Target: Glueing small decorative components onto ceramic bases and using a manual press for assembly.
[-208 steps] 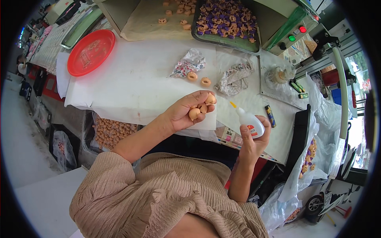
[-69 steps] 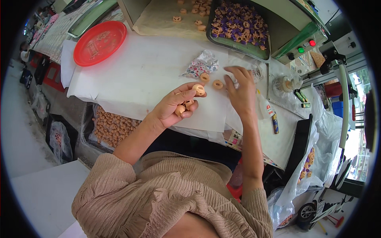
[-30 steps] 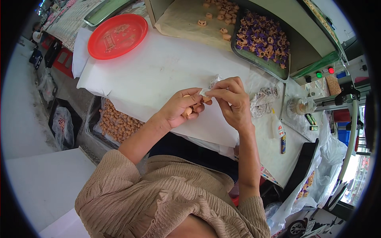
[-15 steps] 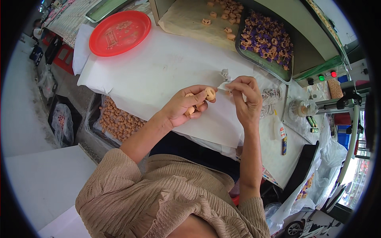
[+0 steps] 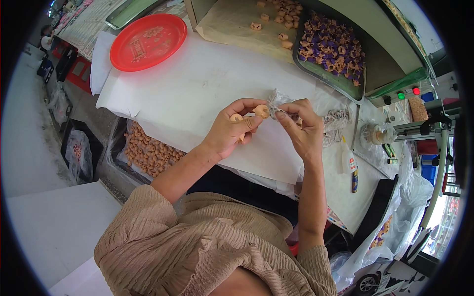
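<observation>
My left hand (image 5: pixel 224 133) is closed around several small peach-coloured plastic toy parts. One rounded toy head (image 5: pixel 261 112) sticks out between its thumb and forefinger. Against that head my right hand (image 5: pixel 307 129) pinches a crumpled greyish-white rag (image 5: pixel 276 100), its fingers closed and partly hiding it. Both hands are close together above the white-covered table (image 5: pixel 192 93). Just how the rag touches the head is hidden by the fingers.
A red round plate (image 5: pixel 148 42) lies at the far left. Peach heads sit on brown paper (image 5: pixel 227 24) beside a tray (image 5: pixel 316 76) of purple-and-peach figures. Below the table's left edge is a bin of tan parts (image 5: pixel 148 148). A white squeeze bottle (image 5: pixel 347 162) lies right.
My right hand has brought the rag up against the toy head, and more of the rag now shows beyond the fingers. My left hand has turned slightly, still gripping the parts.
</observation>
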`<move>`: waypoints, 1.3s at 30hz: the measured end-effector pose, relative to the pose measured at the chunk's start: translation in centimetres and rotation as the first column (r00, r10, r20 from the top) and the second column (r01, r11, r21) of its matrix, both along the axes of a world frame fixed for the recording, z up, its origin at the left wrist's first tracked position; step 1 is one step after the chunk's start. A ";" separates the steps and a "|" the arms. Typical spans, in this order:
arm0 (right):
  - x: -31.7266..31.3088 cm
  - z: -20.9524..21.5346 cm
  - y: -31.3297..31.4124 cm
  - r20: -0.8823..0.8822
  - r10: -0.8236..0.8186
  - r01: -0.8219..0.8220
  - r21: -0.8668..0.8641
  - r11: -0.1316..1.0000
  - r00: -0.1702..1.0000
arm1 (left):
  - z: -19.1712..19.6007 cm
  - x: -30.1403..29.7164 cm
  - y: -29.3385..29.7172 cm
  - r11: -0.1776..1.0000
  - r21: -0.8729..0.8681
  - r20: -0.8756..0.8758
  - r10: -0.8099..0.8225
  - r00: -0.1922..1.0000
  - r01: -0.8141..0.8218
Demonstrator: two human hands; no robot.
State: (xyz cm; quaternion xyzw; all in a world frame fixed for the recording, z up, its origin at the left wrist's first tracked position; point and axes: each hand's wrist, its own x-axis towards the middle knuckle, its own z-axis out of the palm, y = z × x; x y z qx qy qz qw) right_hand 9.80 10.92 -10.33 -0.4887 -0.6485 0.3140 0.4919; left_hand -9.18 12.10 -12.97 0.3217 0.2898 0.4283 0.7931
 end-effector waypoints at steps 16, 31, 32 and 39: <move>-0.1 -0.1 0.3 0.079 -0.092 0.094 -0.022 0.995 0.993 | -0.1 2.6 0.0 0.982 0.108 -0.081 0.167 0.983 -0.158; 0.1 -0.6 0.6 0.217 -0.099 0.062 0.173 0.983 0.971 | -0.9 3.4 0.1 0.984 0.110 -0.083 0.151 0.985 -0.142; 0.0 -0.6 0.6 0.216 -0.100 0.063 0.172 0.983 0.971 | -1.0 3.4 0.2 0.983 0.115 -0.078 0.155 0.985 -0.146; 1.8 -0.2 1.1 0.172 -0.308 0.281 0.164 0.946 0.936 | -0.2 2.8 0.1 0.991 0.058 -0.004 0.124 0.992 -0.123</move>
